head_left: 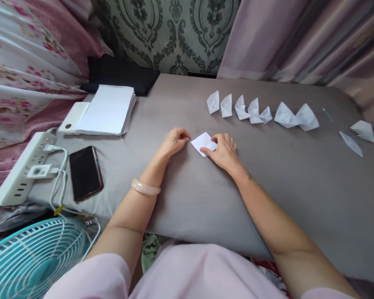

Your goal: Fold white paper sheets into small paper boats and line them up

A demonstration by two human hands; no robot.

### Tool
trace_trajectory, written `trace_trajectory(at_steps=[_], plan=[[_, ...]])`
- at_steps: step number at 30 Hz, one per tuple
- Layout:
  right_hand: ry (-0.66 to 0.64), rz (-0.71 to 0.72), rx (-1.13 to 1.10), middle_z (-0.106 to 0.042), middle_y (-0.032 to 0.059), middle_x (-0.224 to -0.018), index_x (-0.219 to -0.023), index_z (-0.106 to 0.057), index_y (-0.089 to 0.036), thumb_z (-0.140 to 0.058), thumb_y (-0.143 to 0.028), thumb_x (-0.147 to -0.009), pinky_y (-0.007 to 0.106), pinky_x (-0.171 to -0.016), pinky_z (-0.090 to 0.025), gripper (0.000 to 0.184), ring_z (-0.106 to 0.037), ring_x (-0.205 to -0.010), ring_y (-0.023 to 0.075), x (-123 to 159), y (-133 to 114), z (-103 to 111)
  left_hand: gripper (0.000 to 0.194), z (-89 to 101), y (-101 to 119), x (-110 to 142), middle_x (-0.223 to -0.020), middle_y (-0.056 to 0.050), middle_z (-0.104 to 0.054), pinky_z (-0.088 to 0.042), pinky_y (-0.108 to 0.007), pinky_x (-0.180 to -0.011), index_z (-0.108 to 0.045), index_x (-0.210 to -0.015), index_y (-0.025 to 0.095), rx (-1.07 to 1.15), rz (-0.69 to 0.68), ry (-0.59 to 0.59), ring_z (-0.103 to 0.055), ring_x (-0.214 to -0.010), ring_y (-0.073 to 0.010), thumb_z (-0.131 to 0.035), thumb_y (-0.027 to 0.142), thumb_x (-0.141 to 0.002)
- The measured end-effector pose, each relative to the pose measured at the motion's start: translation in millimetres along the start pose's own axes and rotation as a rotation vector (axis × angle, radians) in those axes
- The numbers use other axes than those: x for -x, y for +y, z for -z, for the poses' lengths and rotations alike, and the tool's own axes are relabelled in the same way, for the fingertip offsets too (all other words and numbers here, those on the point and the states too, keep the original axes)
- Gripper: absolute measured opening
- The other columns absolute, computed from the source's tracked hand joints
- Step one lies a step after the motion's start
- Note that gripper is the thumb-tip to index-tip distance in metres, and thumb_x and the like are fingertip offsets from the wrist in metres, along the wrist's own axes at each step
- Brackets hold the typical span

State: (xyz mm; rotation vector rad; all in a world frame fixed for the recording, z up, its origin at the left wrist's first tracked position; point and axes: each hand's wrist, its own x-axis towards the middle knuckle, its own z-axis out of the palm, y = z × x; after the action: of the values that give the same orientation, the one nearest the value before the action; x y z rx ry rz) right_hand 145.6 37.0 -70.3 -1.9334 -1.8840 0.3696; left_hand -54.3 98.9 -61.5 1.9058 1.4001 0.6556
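A small folded square of white paper (202, 142) lies on the grey cloth surface in front of me, turned so one corner points left. My right hand (223, 150) is on its right side, thumb along the near edge and fingers at the far edge, gripping it. Just left of the paper's left corner is my left hand (177, 140), its fingers curled and pinched together. Whether anything is between those fingertips is too small to make out. Beyond my right hand stands a row of folded white paper boats (254, 110).
A stack of white paper (107, 109) lies at the left on a white device, near a black phone (86, 173) and a power strip (25, 166) with cables. A teal fan (43, 257) stands at lower left. Loose paper pieces (351, 143) lie far right.
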Motion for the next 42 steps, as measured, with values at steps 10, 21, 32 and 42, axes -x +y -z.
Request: trace_trajectory(at_steps=[10,21,32,42], plan=[[0.071,0.006,-0.059,-0.056,0.0118,-0.116,-0.109,-0.054,-0.022,-0.071,-0.047,-0.071,0.048,-0.092,-0.038,0.049,-0.050,-0.113,0.0326,1,-3,-2,0.016,-6.3,14,9,-0.087,-0.006,-0.057,-0.041,-0.037,-0.088,-0.071,-0.083,0.017,-0.128,-0.041,0.034,-0.051,-0.090,-0.0212,-0.070,0.030,-0.073],[0.017,-0.125,-1.051,-0.072,0.0040,-0.082,-0.097,-0.062,-0.018,-0.069,-0.046,-0.073,0.027,-0.063,-0.049,0.038,-0.065,-0.069,0.0146,-8,-5,10,0.028,-0.4,19,18,-0.069,0.001,-0.061,-0.035,-0.019,-0.056,-0.062,-0.078,0.015,0.869,0.136,0.042,-0.051,-0.060,-0.0069,-0.080,0.028,-0.063],[-0.113,-0.365,-1.399,-0.074,0.0024,-0.074,-0.081,-0.072,-0.018,-0.074,-0.035,-0.074,0.022,-0.056,-0.051,0.018,-0.067,-0.064,0.0132,-8,-10,15,0.034,-9.0,27,22,-0.074,-0.007,-0.071,-0.051,-0.026,-0.064,-0.073,-0.082,0.012,1.084,0.307,0.008,-0.065,-0.066,-0.0141,-0.083,0.039,-0.063],[-0.198,-0.365,-1.412,-0.074,0.0056,-0.069,-0.075,-0.074,-0.016,-0.076,-0.030,-0.072,0.024,-0.057,-0.053,0.015,-0.069,-0.065,0.0160,-7,-6,19,0.028,-7.5,38,30,-0.065,-0.004,-0.069,-0.049,-0.024,-0.060,-0.076,-0.071,0.014,0.840,0.105,0.241,-0.060,-0.059,-0.0121,-0.079,0.042,-0.066]])
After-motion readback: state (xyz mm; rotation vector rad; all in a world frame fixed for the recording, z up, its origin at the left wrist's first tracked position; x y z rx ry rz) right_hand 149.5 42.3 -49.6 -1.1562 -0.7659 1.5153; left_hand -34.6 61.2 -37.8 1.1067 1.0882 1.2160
